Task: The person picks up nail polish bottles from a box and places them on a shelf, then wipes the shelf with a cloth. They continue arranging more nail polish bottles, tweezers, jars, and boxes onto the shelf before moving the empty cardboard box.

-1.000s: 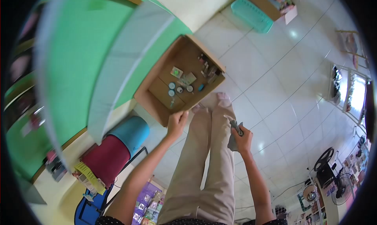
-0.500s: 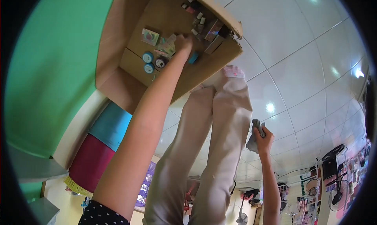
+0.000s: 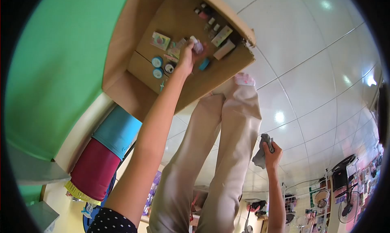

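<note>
Inside a cardboard box (image 3: 136, 92), my left hand (image 3: 186, 61) is closed on a small, pale purplish bottle (image 3: 197, 46) with a whitish cap. Its label is too blurred to read. Near that hand are two blue-lidded round jars (image 3: 157, 62), a dark round jar (image 3: 169, 68), a blue item (image 3: 204, 64) and a square pack (image 3: 160, 41). Several small bottles (image 3: 213, 29) stand along the box's far side beside upright small cartons (image 3: 224, 50). My right hand (image 3: 273, 155), outside the box and beside my leg, grips a crumpled grey cloth (image 3: 260, 152).
My legs in beige trousers (image 3: 237, 131) stand just by the box on a white tiled floor (image 3: 304, 66). A green wall (image 3: 61, 62) rises at left. Blue (image 3: 115, 129) and maroon (image 3: 95, 164) containers are below the box. A fan (image 3: 348, 206) and racks appear lower right.
My left hand has lifted the small bottle out from among the items. A carton at the box's side now shows a light face. My right hand has lowered slightly with the cloth.
</note>
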A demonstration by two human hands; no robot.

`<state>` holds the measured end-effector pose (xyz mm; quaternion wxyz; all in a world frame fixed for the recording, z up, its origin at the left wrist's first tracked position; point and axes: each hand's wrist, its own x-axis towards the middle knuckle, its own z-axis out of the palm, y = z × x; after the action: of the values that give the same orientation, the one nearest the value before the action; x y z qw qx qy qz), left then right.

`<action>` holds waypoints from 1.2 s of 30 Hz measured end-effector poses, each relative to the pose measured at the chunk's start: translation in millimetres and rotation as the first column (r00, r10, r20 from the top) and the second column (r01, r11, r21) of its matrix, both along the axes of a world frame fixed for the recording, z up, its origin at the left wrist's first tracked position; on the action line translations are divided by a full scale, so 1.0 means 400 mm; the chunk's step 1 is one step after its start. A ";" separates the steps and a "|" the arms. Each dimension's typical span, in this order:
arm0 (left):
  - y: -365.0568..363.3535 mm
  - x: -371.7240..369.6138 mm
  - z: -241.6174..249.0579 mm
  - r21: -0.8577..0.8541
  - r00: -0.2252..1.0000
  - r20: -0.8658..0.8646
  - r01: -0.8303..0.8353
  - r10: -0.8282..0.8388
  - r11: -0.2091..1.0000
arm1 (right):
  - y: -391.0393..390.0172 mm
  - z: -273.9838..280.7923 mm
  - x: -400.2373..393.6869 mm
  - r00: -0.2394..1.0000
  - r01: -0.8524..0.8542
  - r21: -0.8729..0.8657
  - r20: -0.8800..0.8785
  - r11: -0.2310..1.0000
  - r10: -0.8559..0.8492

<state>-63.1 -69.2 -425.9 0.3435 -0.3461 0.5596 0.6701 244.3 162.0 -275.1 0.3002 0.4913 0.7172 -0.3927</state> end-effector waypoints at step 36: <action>-0.227 0.050 1.754 -0.199 0.157 -0.977 -0.455 -0.142 0.868 | -0.227 1.358 -0.388 0.548 -0.410 -0.387 -0.828 0.826 -0.116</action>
<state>-43.0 -160.1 275.6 -0.2628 0.0377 0.7437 0.6135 89.3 71.2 267.9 0.0881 0.0783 0.6706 -0.7324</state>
